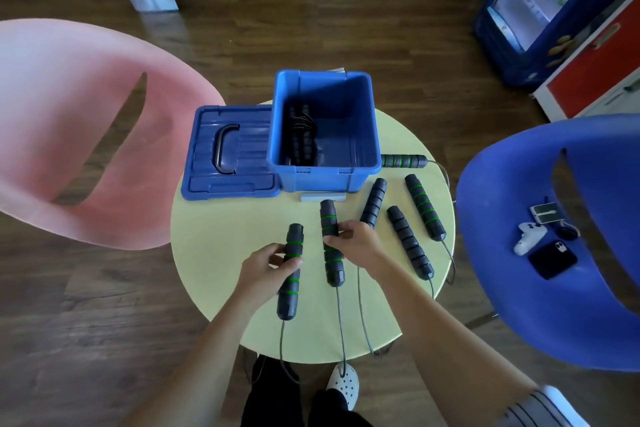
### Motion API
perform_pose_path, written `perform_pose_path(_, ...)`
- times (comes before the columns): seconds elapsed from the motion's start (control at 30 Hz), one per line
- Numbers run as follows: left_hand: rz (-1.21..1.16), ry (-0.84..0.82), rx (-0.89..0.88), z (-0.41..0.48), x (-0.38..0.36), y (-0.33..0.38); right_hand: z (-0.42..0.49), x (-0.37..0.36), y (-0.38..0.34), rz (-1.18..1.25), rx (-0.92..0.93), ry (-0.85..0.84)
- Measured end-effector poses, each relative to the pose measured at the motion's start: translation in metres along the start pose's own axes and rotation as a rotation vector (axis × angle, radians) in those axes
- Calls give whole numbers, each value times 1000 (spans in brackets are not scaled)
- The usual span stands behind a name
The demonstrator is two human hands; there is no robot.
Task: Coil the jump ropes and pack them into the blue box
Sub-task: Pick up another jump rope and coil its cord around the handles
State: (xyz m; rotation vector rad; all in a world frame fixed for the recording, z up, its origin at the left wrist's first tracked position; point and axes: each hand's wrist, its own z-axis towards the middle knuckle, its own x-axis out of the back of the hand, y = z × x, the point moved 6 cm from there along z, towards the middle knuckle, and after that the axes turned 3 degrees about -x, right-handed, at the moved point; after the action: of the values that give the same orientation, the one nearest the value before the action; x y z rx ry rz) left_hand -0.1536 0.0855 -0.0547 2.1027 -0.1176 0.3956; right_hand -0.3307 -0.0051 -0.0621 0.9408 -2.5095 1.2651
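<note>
The open blue box (pixel 360 170) stands at the back of the round yellow table (pixel 225 229), with a coiled black jump rope (pixel 300 135) lying inside at its left. My left hand (pixel 266 267) grips a black handle with green rings (pixel 290 277). My right hand (pixel 353 241) grips a second such handle (pixel 330 243). Thin cords (pixel 341 326) run from both handles over the table's near edge toward the floor. Right of my hands lie two plain black handles (pixel 408 243) and one green-ringed handle (pixel 424 206); another green-ringed handle (pixel 403 161) lies beside the box.
The blue lid (pixel 225 152) with a dark grip lies left of the box. A pink chair (pixel 79 135) stands at the left. A blue chair (pixel 554 236) at the right carries a phone, a white controller and small items. My legs and a white shoe are below the table.
</note>
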Motion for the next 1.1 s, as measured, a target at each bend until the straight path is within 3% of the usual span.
perform_pose_path(0.23, -250, -16, -100, -5, 5, 72, -39, 10, -36, 454, 96, -291)
perform_pose_path(0.47, -317, 45, -202, -17, 10, 133, -65, 32, -83, 593, 242, -294)
perform_pose_path(0.7, -289, 154, -328, -30, 22, 187, -82, 53, -114, 534, 382, -300)
perform_pose_path(0.97, -197, 116, -428, -45, 34, 233, -99, 83, -149, 516, 499, -351)
perform_pose_path(1.03, -123, 203, -490, -46, 51, 247, -103, 94, -161, 486, 502, -417)
perform_pose_path(1.1, 20, 317, -672, -51, 72, 270, -107, 104, -175, 427, 489, -475)
